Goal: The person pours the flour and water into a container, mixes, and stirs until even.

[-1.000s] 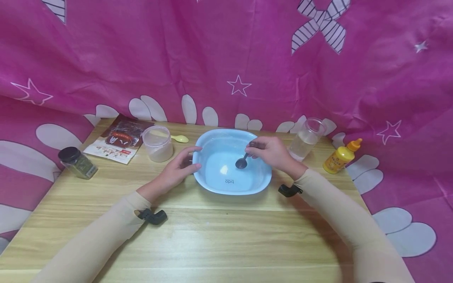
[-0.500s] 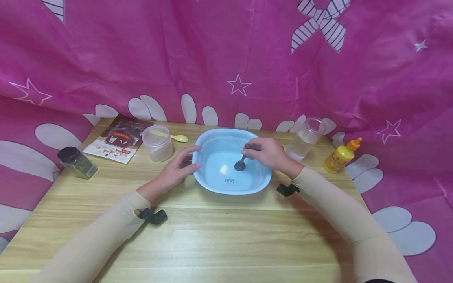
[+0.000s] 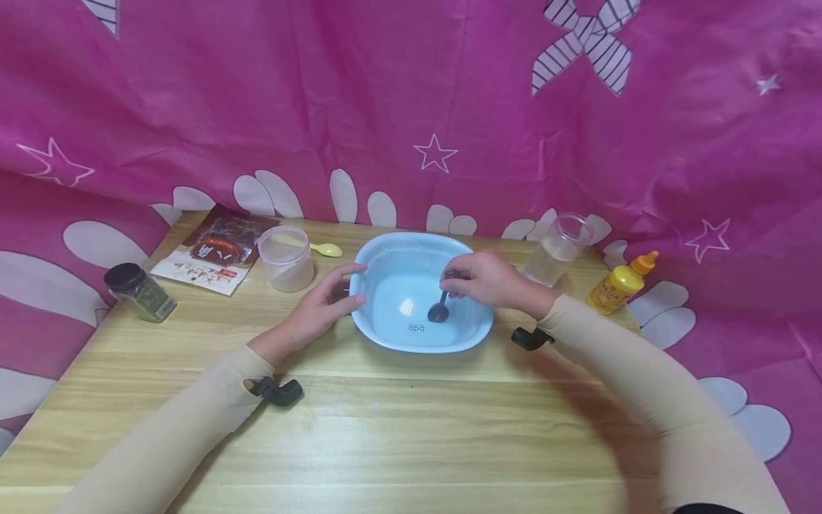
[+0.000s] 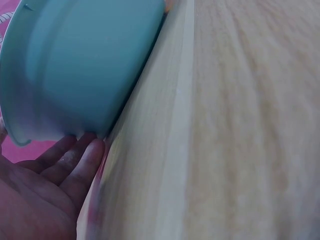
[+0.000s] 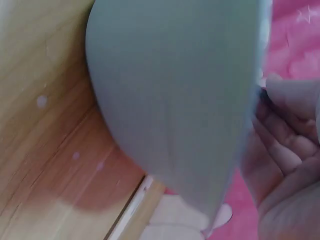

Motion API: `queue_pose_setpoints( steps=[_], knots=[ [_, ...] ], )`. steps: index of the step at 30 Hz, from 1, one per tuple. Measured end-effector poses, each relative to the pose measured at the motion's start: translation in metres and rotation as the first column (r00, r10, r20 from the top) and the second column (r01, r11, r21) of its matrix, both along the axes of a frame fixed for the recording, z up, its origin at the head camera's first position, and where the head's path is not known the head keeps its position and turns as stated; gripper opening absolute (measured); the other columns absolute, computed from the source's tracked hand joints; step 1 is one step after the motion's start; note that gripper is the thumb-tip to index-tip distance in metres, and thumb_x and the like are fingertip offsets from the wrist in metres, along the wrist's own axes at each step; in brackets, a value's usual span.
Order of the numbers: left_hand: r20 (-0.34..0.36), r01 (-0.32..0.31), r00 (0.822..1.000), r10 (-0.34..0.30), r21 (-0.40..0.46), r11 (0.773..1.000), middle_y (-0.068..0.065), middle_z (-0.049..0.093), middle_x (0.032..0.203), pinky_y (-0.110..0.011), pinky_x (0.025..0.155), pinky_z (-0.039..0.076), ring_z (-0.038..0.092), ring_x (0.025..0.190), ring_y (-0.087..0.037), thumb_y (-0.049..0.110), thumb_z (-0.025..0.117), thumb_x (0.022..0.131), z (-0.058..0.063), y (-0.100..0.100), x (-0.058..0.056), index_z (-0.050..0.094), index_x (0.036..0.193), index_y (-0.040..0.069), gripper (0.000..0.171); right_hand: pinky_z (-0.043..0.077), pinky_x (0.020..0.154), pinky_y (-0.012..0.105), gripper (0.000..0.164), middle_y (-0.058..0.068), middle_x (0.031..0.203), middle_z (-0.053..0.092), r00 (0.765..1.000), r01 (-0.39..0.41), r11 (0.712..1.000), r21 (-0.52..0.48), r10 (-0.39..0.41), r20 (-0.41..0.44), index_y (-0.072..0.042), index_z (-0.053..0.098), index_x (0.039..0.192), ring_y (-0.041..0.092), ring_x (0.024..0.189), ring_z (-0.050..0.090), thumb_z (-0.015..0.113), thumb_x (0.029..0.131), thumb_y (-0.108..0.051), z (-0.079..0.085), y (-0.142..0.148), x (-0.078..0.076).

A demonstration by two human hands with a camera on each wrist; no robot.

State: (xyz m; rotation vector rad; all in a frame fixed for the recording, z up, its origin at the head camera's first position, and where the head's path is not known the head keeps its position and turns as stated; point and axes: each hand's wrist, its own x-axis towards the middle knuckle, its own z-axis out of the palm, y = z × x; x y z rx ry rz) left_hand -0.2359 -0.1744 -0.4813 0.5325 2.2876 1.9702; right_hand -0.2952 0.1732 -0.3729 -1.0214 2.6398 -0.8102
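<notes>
A light blue plastic basin (image 3: 385,325) stands mid-table, printed letters on its floor. My left hand (image 3: 315,307) holds its left rim, thumb on the near part and a finger further back; in the left wrist view the other fingers (image 4: 82,167) lie against the outer wall. Between thumb and fingers, my right hand (image 3: 491,282) pinches the handle of a small dark spoon (image 3: 439,313), its bowl pointing down inside the basin. The right wrist view has the basin wall (image 5: 175,100) covering most of the spoon, with the hand beyond the rim.
Left of the basin are a tub of white powder (image 3: 287,268), a yellow spoon (image 3: 329,250), a brown-and-white packet (image 3: 215,250) and a black-lidded jar (image 3: 141,293). To the right stand a glass of clear liquid (image 3: 555,253) and a yellow bottle (image 3: 616,288). A pink curtain (image 3: 385,93) hangs behind.
The dark spoon's bowl has shifted a little toward the near side of the basin, the right hand moving with it. The left hand stays on the rim.
</notes>
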Motion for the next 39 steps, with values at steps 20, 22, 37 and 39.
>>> queue_pose_setpoints(
  steps=[20, 22, 37, 39],
  knots=[
    [0.007, 0.010, 1.000, -0.010, 0.004, 1.000, -0.029, 0.061, 0.152, -0.060, 0.114, 0.052, 0.062, 0.139, -0.047, 0.014, 0.073, 0.108, 0.002, 0.004, -0.003, 0.050, 0.164, 0.016, 0.060, 0.059, 0.072, 0.031, 0.010, -0.002, 0.085, 0.079, 0.995, 0.053, 0.995, 0.081, -0.047, -0.084, -0.008, 0.085, 0.107, 0.010, 0.079, 0.077, 0.080, 0.105, -0.017, 0.010, -0.032, -0.033],
    [0.012, 0.014, 1.000, -0.014, 0.005, 1.000, -0.030, 0.061, 0.151, -0.060, 0.114, 0.052, 0.062, 0.139, -0.047, 0.014, 0.073, 0.108, 0.003, 0.004, -0.003, 0.050, 0.164, 0.015, 0.060, 0.059, 0.072, 0.030, 0.009, -0.002, 0.085, 0.079, 0.995, 0.075, 0.993, 0.095, -0.068, -0.068, -0.007, 0.085, 0.106, 0.011, 0.078, 0.077, 0.080, 0.104, -0.015, 0.012, -0.027, -0.031],
    [0.021, 0.001, 1.000, -0.001, -0.003, 1.000, -0.030, 0.061, 0.151, -0.060, 0.114, 0.051, 0.062, 0.139, -0.046, 0.015, 0.072, 0.108, 0.002, 0.000, -0.001, 0.050, 0.164, 0.015, 0.061, 0.063, 0.077, 0.031, 0.009, -0.001, 0.085, 0.081, 0.998, 0.064, 0.998, 0.012, -0.064, 0.001, -0.006, 0.085, 0.105, 0.012, 0.082, 0.079, 0.080, 0.104, -0.013, 0.008, -0.048, -0.033],
    [0.019, 0.002, 1.000, -0.002, -0.001, 1.000, -0.030, 0.060, 0.152, -0.061, 0.115, 0.050, 0.061, 0.139, -0.047, 0.015, 0.072, 0.108, 0.002, 0.000, -0.001, 0.050, 0.164, 0.015, 0.061, 0.064, 0.078, 0.032, 0.010, 0.001, 0.087, 0.081, 0.994, 0.112, 0.994, 0.012, -0.113, 0.011, -0.005, 0.085, 0.107, 0.014, 0.083, 0.080, 0.081, 0.104, -0.013, 0.009, -0.045, -0.037]
  ],
)
